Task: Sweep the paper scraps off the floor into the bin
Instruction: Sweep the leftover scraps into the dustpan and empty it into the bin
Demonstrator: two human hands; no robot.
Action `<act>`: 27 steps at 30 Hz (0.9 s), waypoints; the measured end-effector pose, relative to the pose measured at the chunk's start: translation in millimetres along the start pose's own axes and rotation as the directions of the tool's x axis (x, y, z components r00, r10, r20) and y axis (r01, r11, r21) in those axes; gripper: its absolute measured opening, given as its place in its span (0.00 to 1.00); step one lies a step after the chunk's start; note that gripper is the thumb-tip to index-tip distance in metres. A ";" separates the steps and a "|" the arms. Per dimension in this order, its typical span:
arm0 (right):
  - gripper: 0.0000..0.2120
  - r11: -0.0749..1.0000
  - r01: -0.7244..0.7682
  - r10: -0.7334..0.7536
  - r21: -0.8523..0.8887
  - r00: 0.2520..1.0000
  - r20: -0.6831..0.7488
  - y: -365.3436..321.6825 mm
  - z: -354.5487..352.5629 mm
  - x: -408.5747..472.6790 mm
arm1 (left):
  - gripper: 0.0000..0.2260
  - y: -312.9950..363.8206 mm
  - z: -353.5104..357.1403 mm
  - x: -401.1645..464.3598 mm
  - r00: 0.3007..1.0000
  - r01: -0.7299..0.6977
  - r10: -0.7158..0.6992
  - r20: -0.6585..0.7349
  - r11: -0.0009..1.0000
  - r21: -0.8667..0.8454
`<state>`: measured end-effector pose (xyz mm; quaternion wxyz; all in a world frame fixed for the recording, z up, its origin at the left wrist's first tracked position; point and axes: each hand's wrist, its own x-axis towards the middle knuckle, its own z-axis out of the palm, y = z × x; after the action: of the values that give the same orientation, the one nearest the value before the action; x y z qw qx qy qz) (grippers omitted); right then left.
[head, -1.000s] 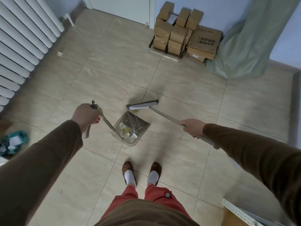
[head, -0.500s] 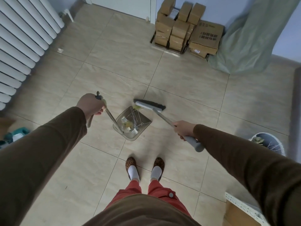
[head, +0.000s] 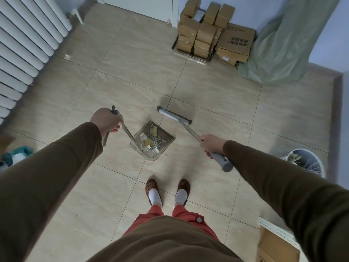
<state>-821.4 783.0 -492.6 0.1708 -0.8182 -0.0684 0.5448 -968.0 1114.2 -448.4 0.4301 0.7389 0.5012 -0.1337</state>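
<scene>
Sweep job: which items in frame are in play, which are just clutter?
In play: left hand on the dustpan handle, scraps in the pan, right hand on the broom, bin at right.

Clutter: cardboard boxes, green plastic sheet, radiator, teal item at left.

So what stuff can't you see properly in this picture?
- Bin: in the head view the right sleeve covers its near side, so how full it is stays unknown.
- Dustpan: its scraps are too small to name.
- Teal thing: cut off by the left edge and the left sleeve.
- Left hand: its fingers curl under, hiding the grip on the dustpan handle.
- Box print: too small to read.
</scene>
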 end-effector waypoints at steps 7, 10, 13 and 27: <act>0.16 0.999 -0.038 0.038 -0.007 0.991 0.129 28.1 12.1 -26.6 | 0.05 -10.1 -2.8 -5.5 0.996 -0.019 0.024 0.080 0.998 -0.052; 0.17 0.995 -0.055 0.044 0.079 0.989 0.140 51.1 -4.9 -55.1 | 0.05 -10.7 -6.3 -7.5 0.992 0.015 -0.003 0.127 0.996 -0.088; 0.21 0.986 -0.055 0.040 0.159 0.994 0.097 60.4 -10.9 -66.0 | 0.05 -12.4 -12.5 -10.6 0.991 -0.009 0.016 0.135 0.998 -0.055; 0.15 0.998 -0.040 0.034 0.048 0.993 0.117 9.3 45.9 -25.2 | 0.05 -8.1 -17.6 -16.9 0.989 -0.027 0.015 0.147 0.997 0.077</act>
<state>-874.1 776.2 -489.9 0.1767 -0.7816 -0.0493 0.5962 -986.8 1118.2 -431.4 0.4376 0.7487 0.4548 -0.2028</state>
